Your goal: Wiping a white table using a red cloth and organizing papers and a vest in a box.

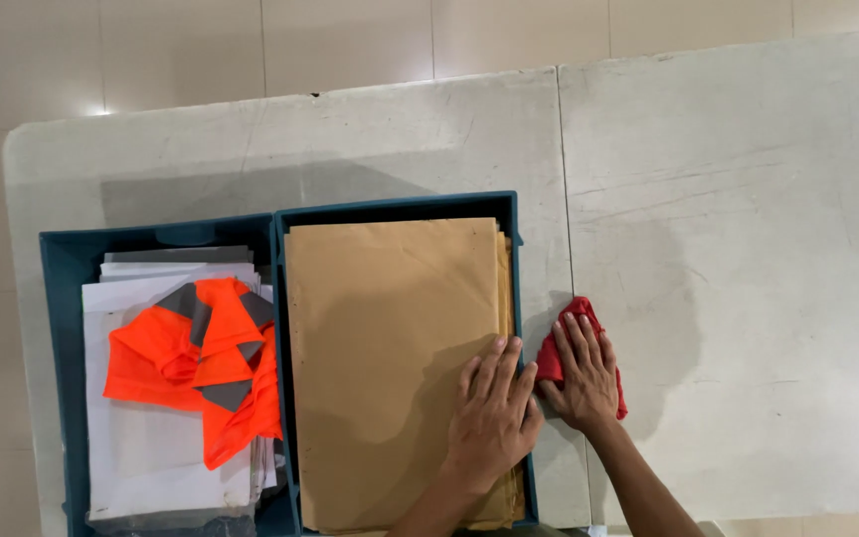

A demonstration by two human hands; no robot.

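My left hand [492, 412] lies flat, fingers together, on the lower right corner of a stack of brown envelopes [380, 338] that fills the right blue bin [516, 214]. My right hand [582, 373] presses flat on a small red cloth [579, 310] on the white table [728, 229], just right of that bin. Both forearms come in from the bottom edge.
A second blue bin [57, 298] on the left holds white sheets [151, 457] with an orange and grey vest [206, 363] on top. A seam [563, 199] splits the tabletop. Tiled floor [251, 40] shows beyond the table's far edge.
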